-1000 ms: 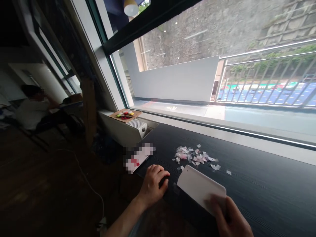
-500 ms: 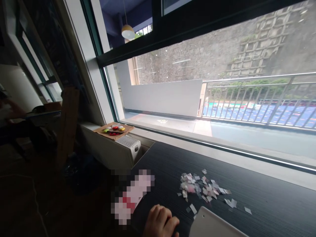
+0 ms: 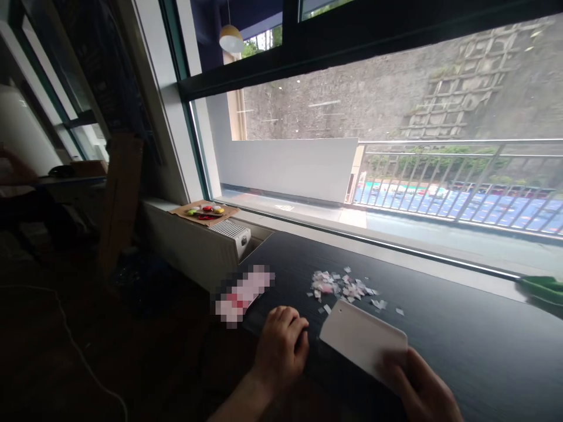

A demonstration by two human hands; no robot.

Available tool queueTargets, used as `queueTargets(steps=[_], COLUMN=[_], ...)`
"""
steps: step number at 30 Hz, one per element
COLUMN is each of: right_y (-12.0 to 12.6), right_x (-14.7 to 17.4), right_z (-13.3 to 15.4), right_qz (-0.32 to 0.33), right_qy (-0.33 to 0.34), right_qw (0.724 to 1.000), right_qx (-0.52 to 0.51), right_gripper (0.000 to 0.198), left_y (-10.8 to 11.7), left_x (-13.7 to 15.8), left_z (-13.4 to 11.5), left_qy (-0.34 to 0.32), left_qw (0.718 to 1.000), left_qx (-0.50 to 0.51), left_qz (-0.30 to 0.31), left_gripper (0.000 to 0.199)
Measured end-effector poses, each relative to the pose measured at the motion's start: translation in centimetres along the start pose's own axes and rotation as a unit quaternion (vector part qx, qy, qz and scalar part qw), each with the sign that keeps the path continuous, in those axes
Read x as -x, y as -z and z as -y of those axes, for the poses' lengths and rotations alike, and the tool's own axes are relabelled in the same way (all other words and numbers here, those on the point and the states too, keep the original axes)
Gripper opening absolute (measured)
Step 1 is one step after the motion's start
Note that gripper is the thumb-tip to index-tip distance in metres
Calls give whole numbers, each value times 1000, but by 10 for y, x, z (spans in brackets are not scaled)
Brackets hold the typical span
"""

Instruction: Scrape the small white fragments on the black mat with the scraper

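My right hand [image 3: 424,387] grips the near end of a white flat rectangular panel [image 3: 363,337] with rounded edges and a small hole by its far corner. The panel tilts over the dark table, its far corner close to a scattered pile of small whitish and pinkish cut pieces [image 3: 325,284]. My left hand [image 3: 285,340] is at the table's near edge, left of the panel and apart from it. Its fingers are curled in, and whatever they may hold is hidden.
A pixelated pink-and-red item [image 3: 244,296] lies at the left end of the dark table [image 3: 479,340]. Green cloth-like material [image 3: 541,293] sits by the window on the right. Small colourful objects rest on brown cardboard [image 3: 180,211] on the ledge. Another person's arm [image 3: 17,167] shows far left.
The view has tipped down and shifted right, bringing my right hand on the white panel and the green material into sight. My left hand stays curled at the table edge.
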State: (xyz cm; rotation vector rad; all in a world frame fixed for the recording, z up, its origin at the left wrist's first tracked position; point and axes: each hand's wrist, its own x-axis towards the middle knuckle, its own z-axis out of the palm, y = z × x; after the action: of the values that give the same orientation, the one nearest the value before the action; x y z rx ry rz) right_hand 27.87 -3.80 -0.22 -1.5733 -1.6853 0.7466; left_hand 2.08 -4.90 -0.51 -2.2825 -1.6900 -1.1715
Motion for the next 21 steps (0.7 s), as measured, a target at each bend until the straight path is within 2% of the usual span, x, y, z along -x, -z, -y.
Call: queueTargets(steps=[2,5,9,14,17,19,21], right_y=[-1,-4,-5,6,28,45,59], right_x=[-2,-4,-7,-3,17,41,70], right_z=[6,14,20,31,35,35,32], right_qz=[-39,-94,-84,-97,-95,-101,-80], right_qy=[8,-24,-47,-71,-78,-79,-86], right_qw=[998,993,991,982,969,961,960], right_qx=[41,62,89,148,212,245,256], right_gripper=[38,51,64,59,52,46,39], left_y=[0,0,2,3,2,1,0], left_x=[0,-1,0,2,3,2,0], left_z=[3,8,16,22,24,25,25], left_qy=[-7,-23,-54,-76,-81,-83,-85], left_qw=[1000,1000,998,997,996,996,996], left_qx=[-4,-3,-11,-18,-28,-33,-33], left_qz=[2,11,15,8,1,1,3], left_gripper=[17,17,19,20,20,20,20])
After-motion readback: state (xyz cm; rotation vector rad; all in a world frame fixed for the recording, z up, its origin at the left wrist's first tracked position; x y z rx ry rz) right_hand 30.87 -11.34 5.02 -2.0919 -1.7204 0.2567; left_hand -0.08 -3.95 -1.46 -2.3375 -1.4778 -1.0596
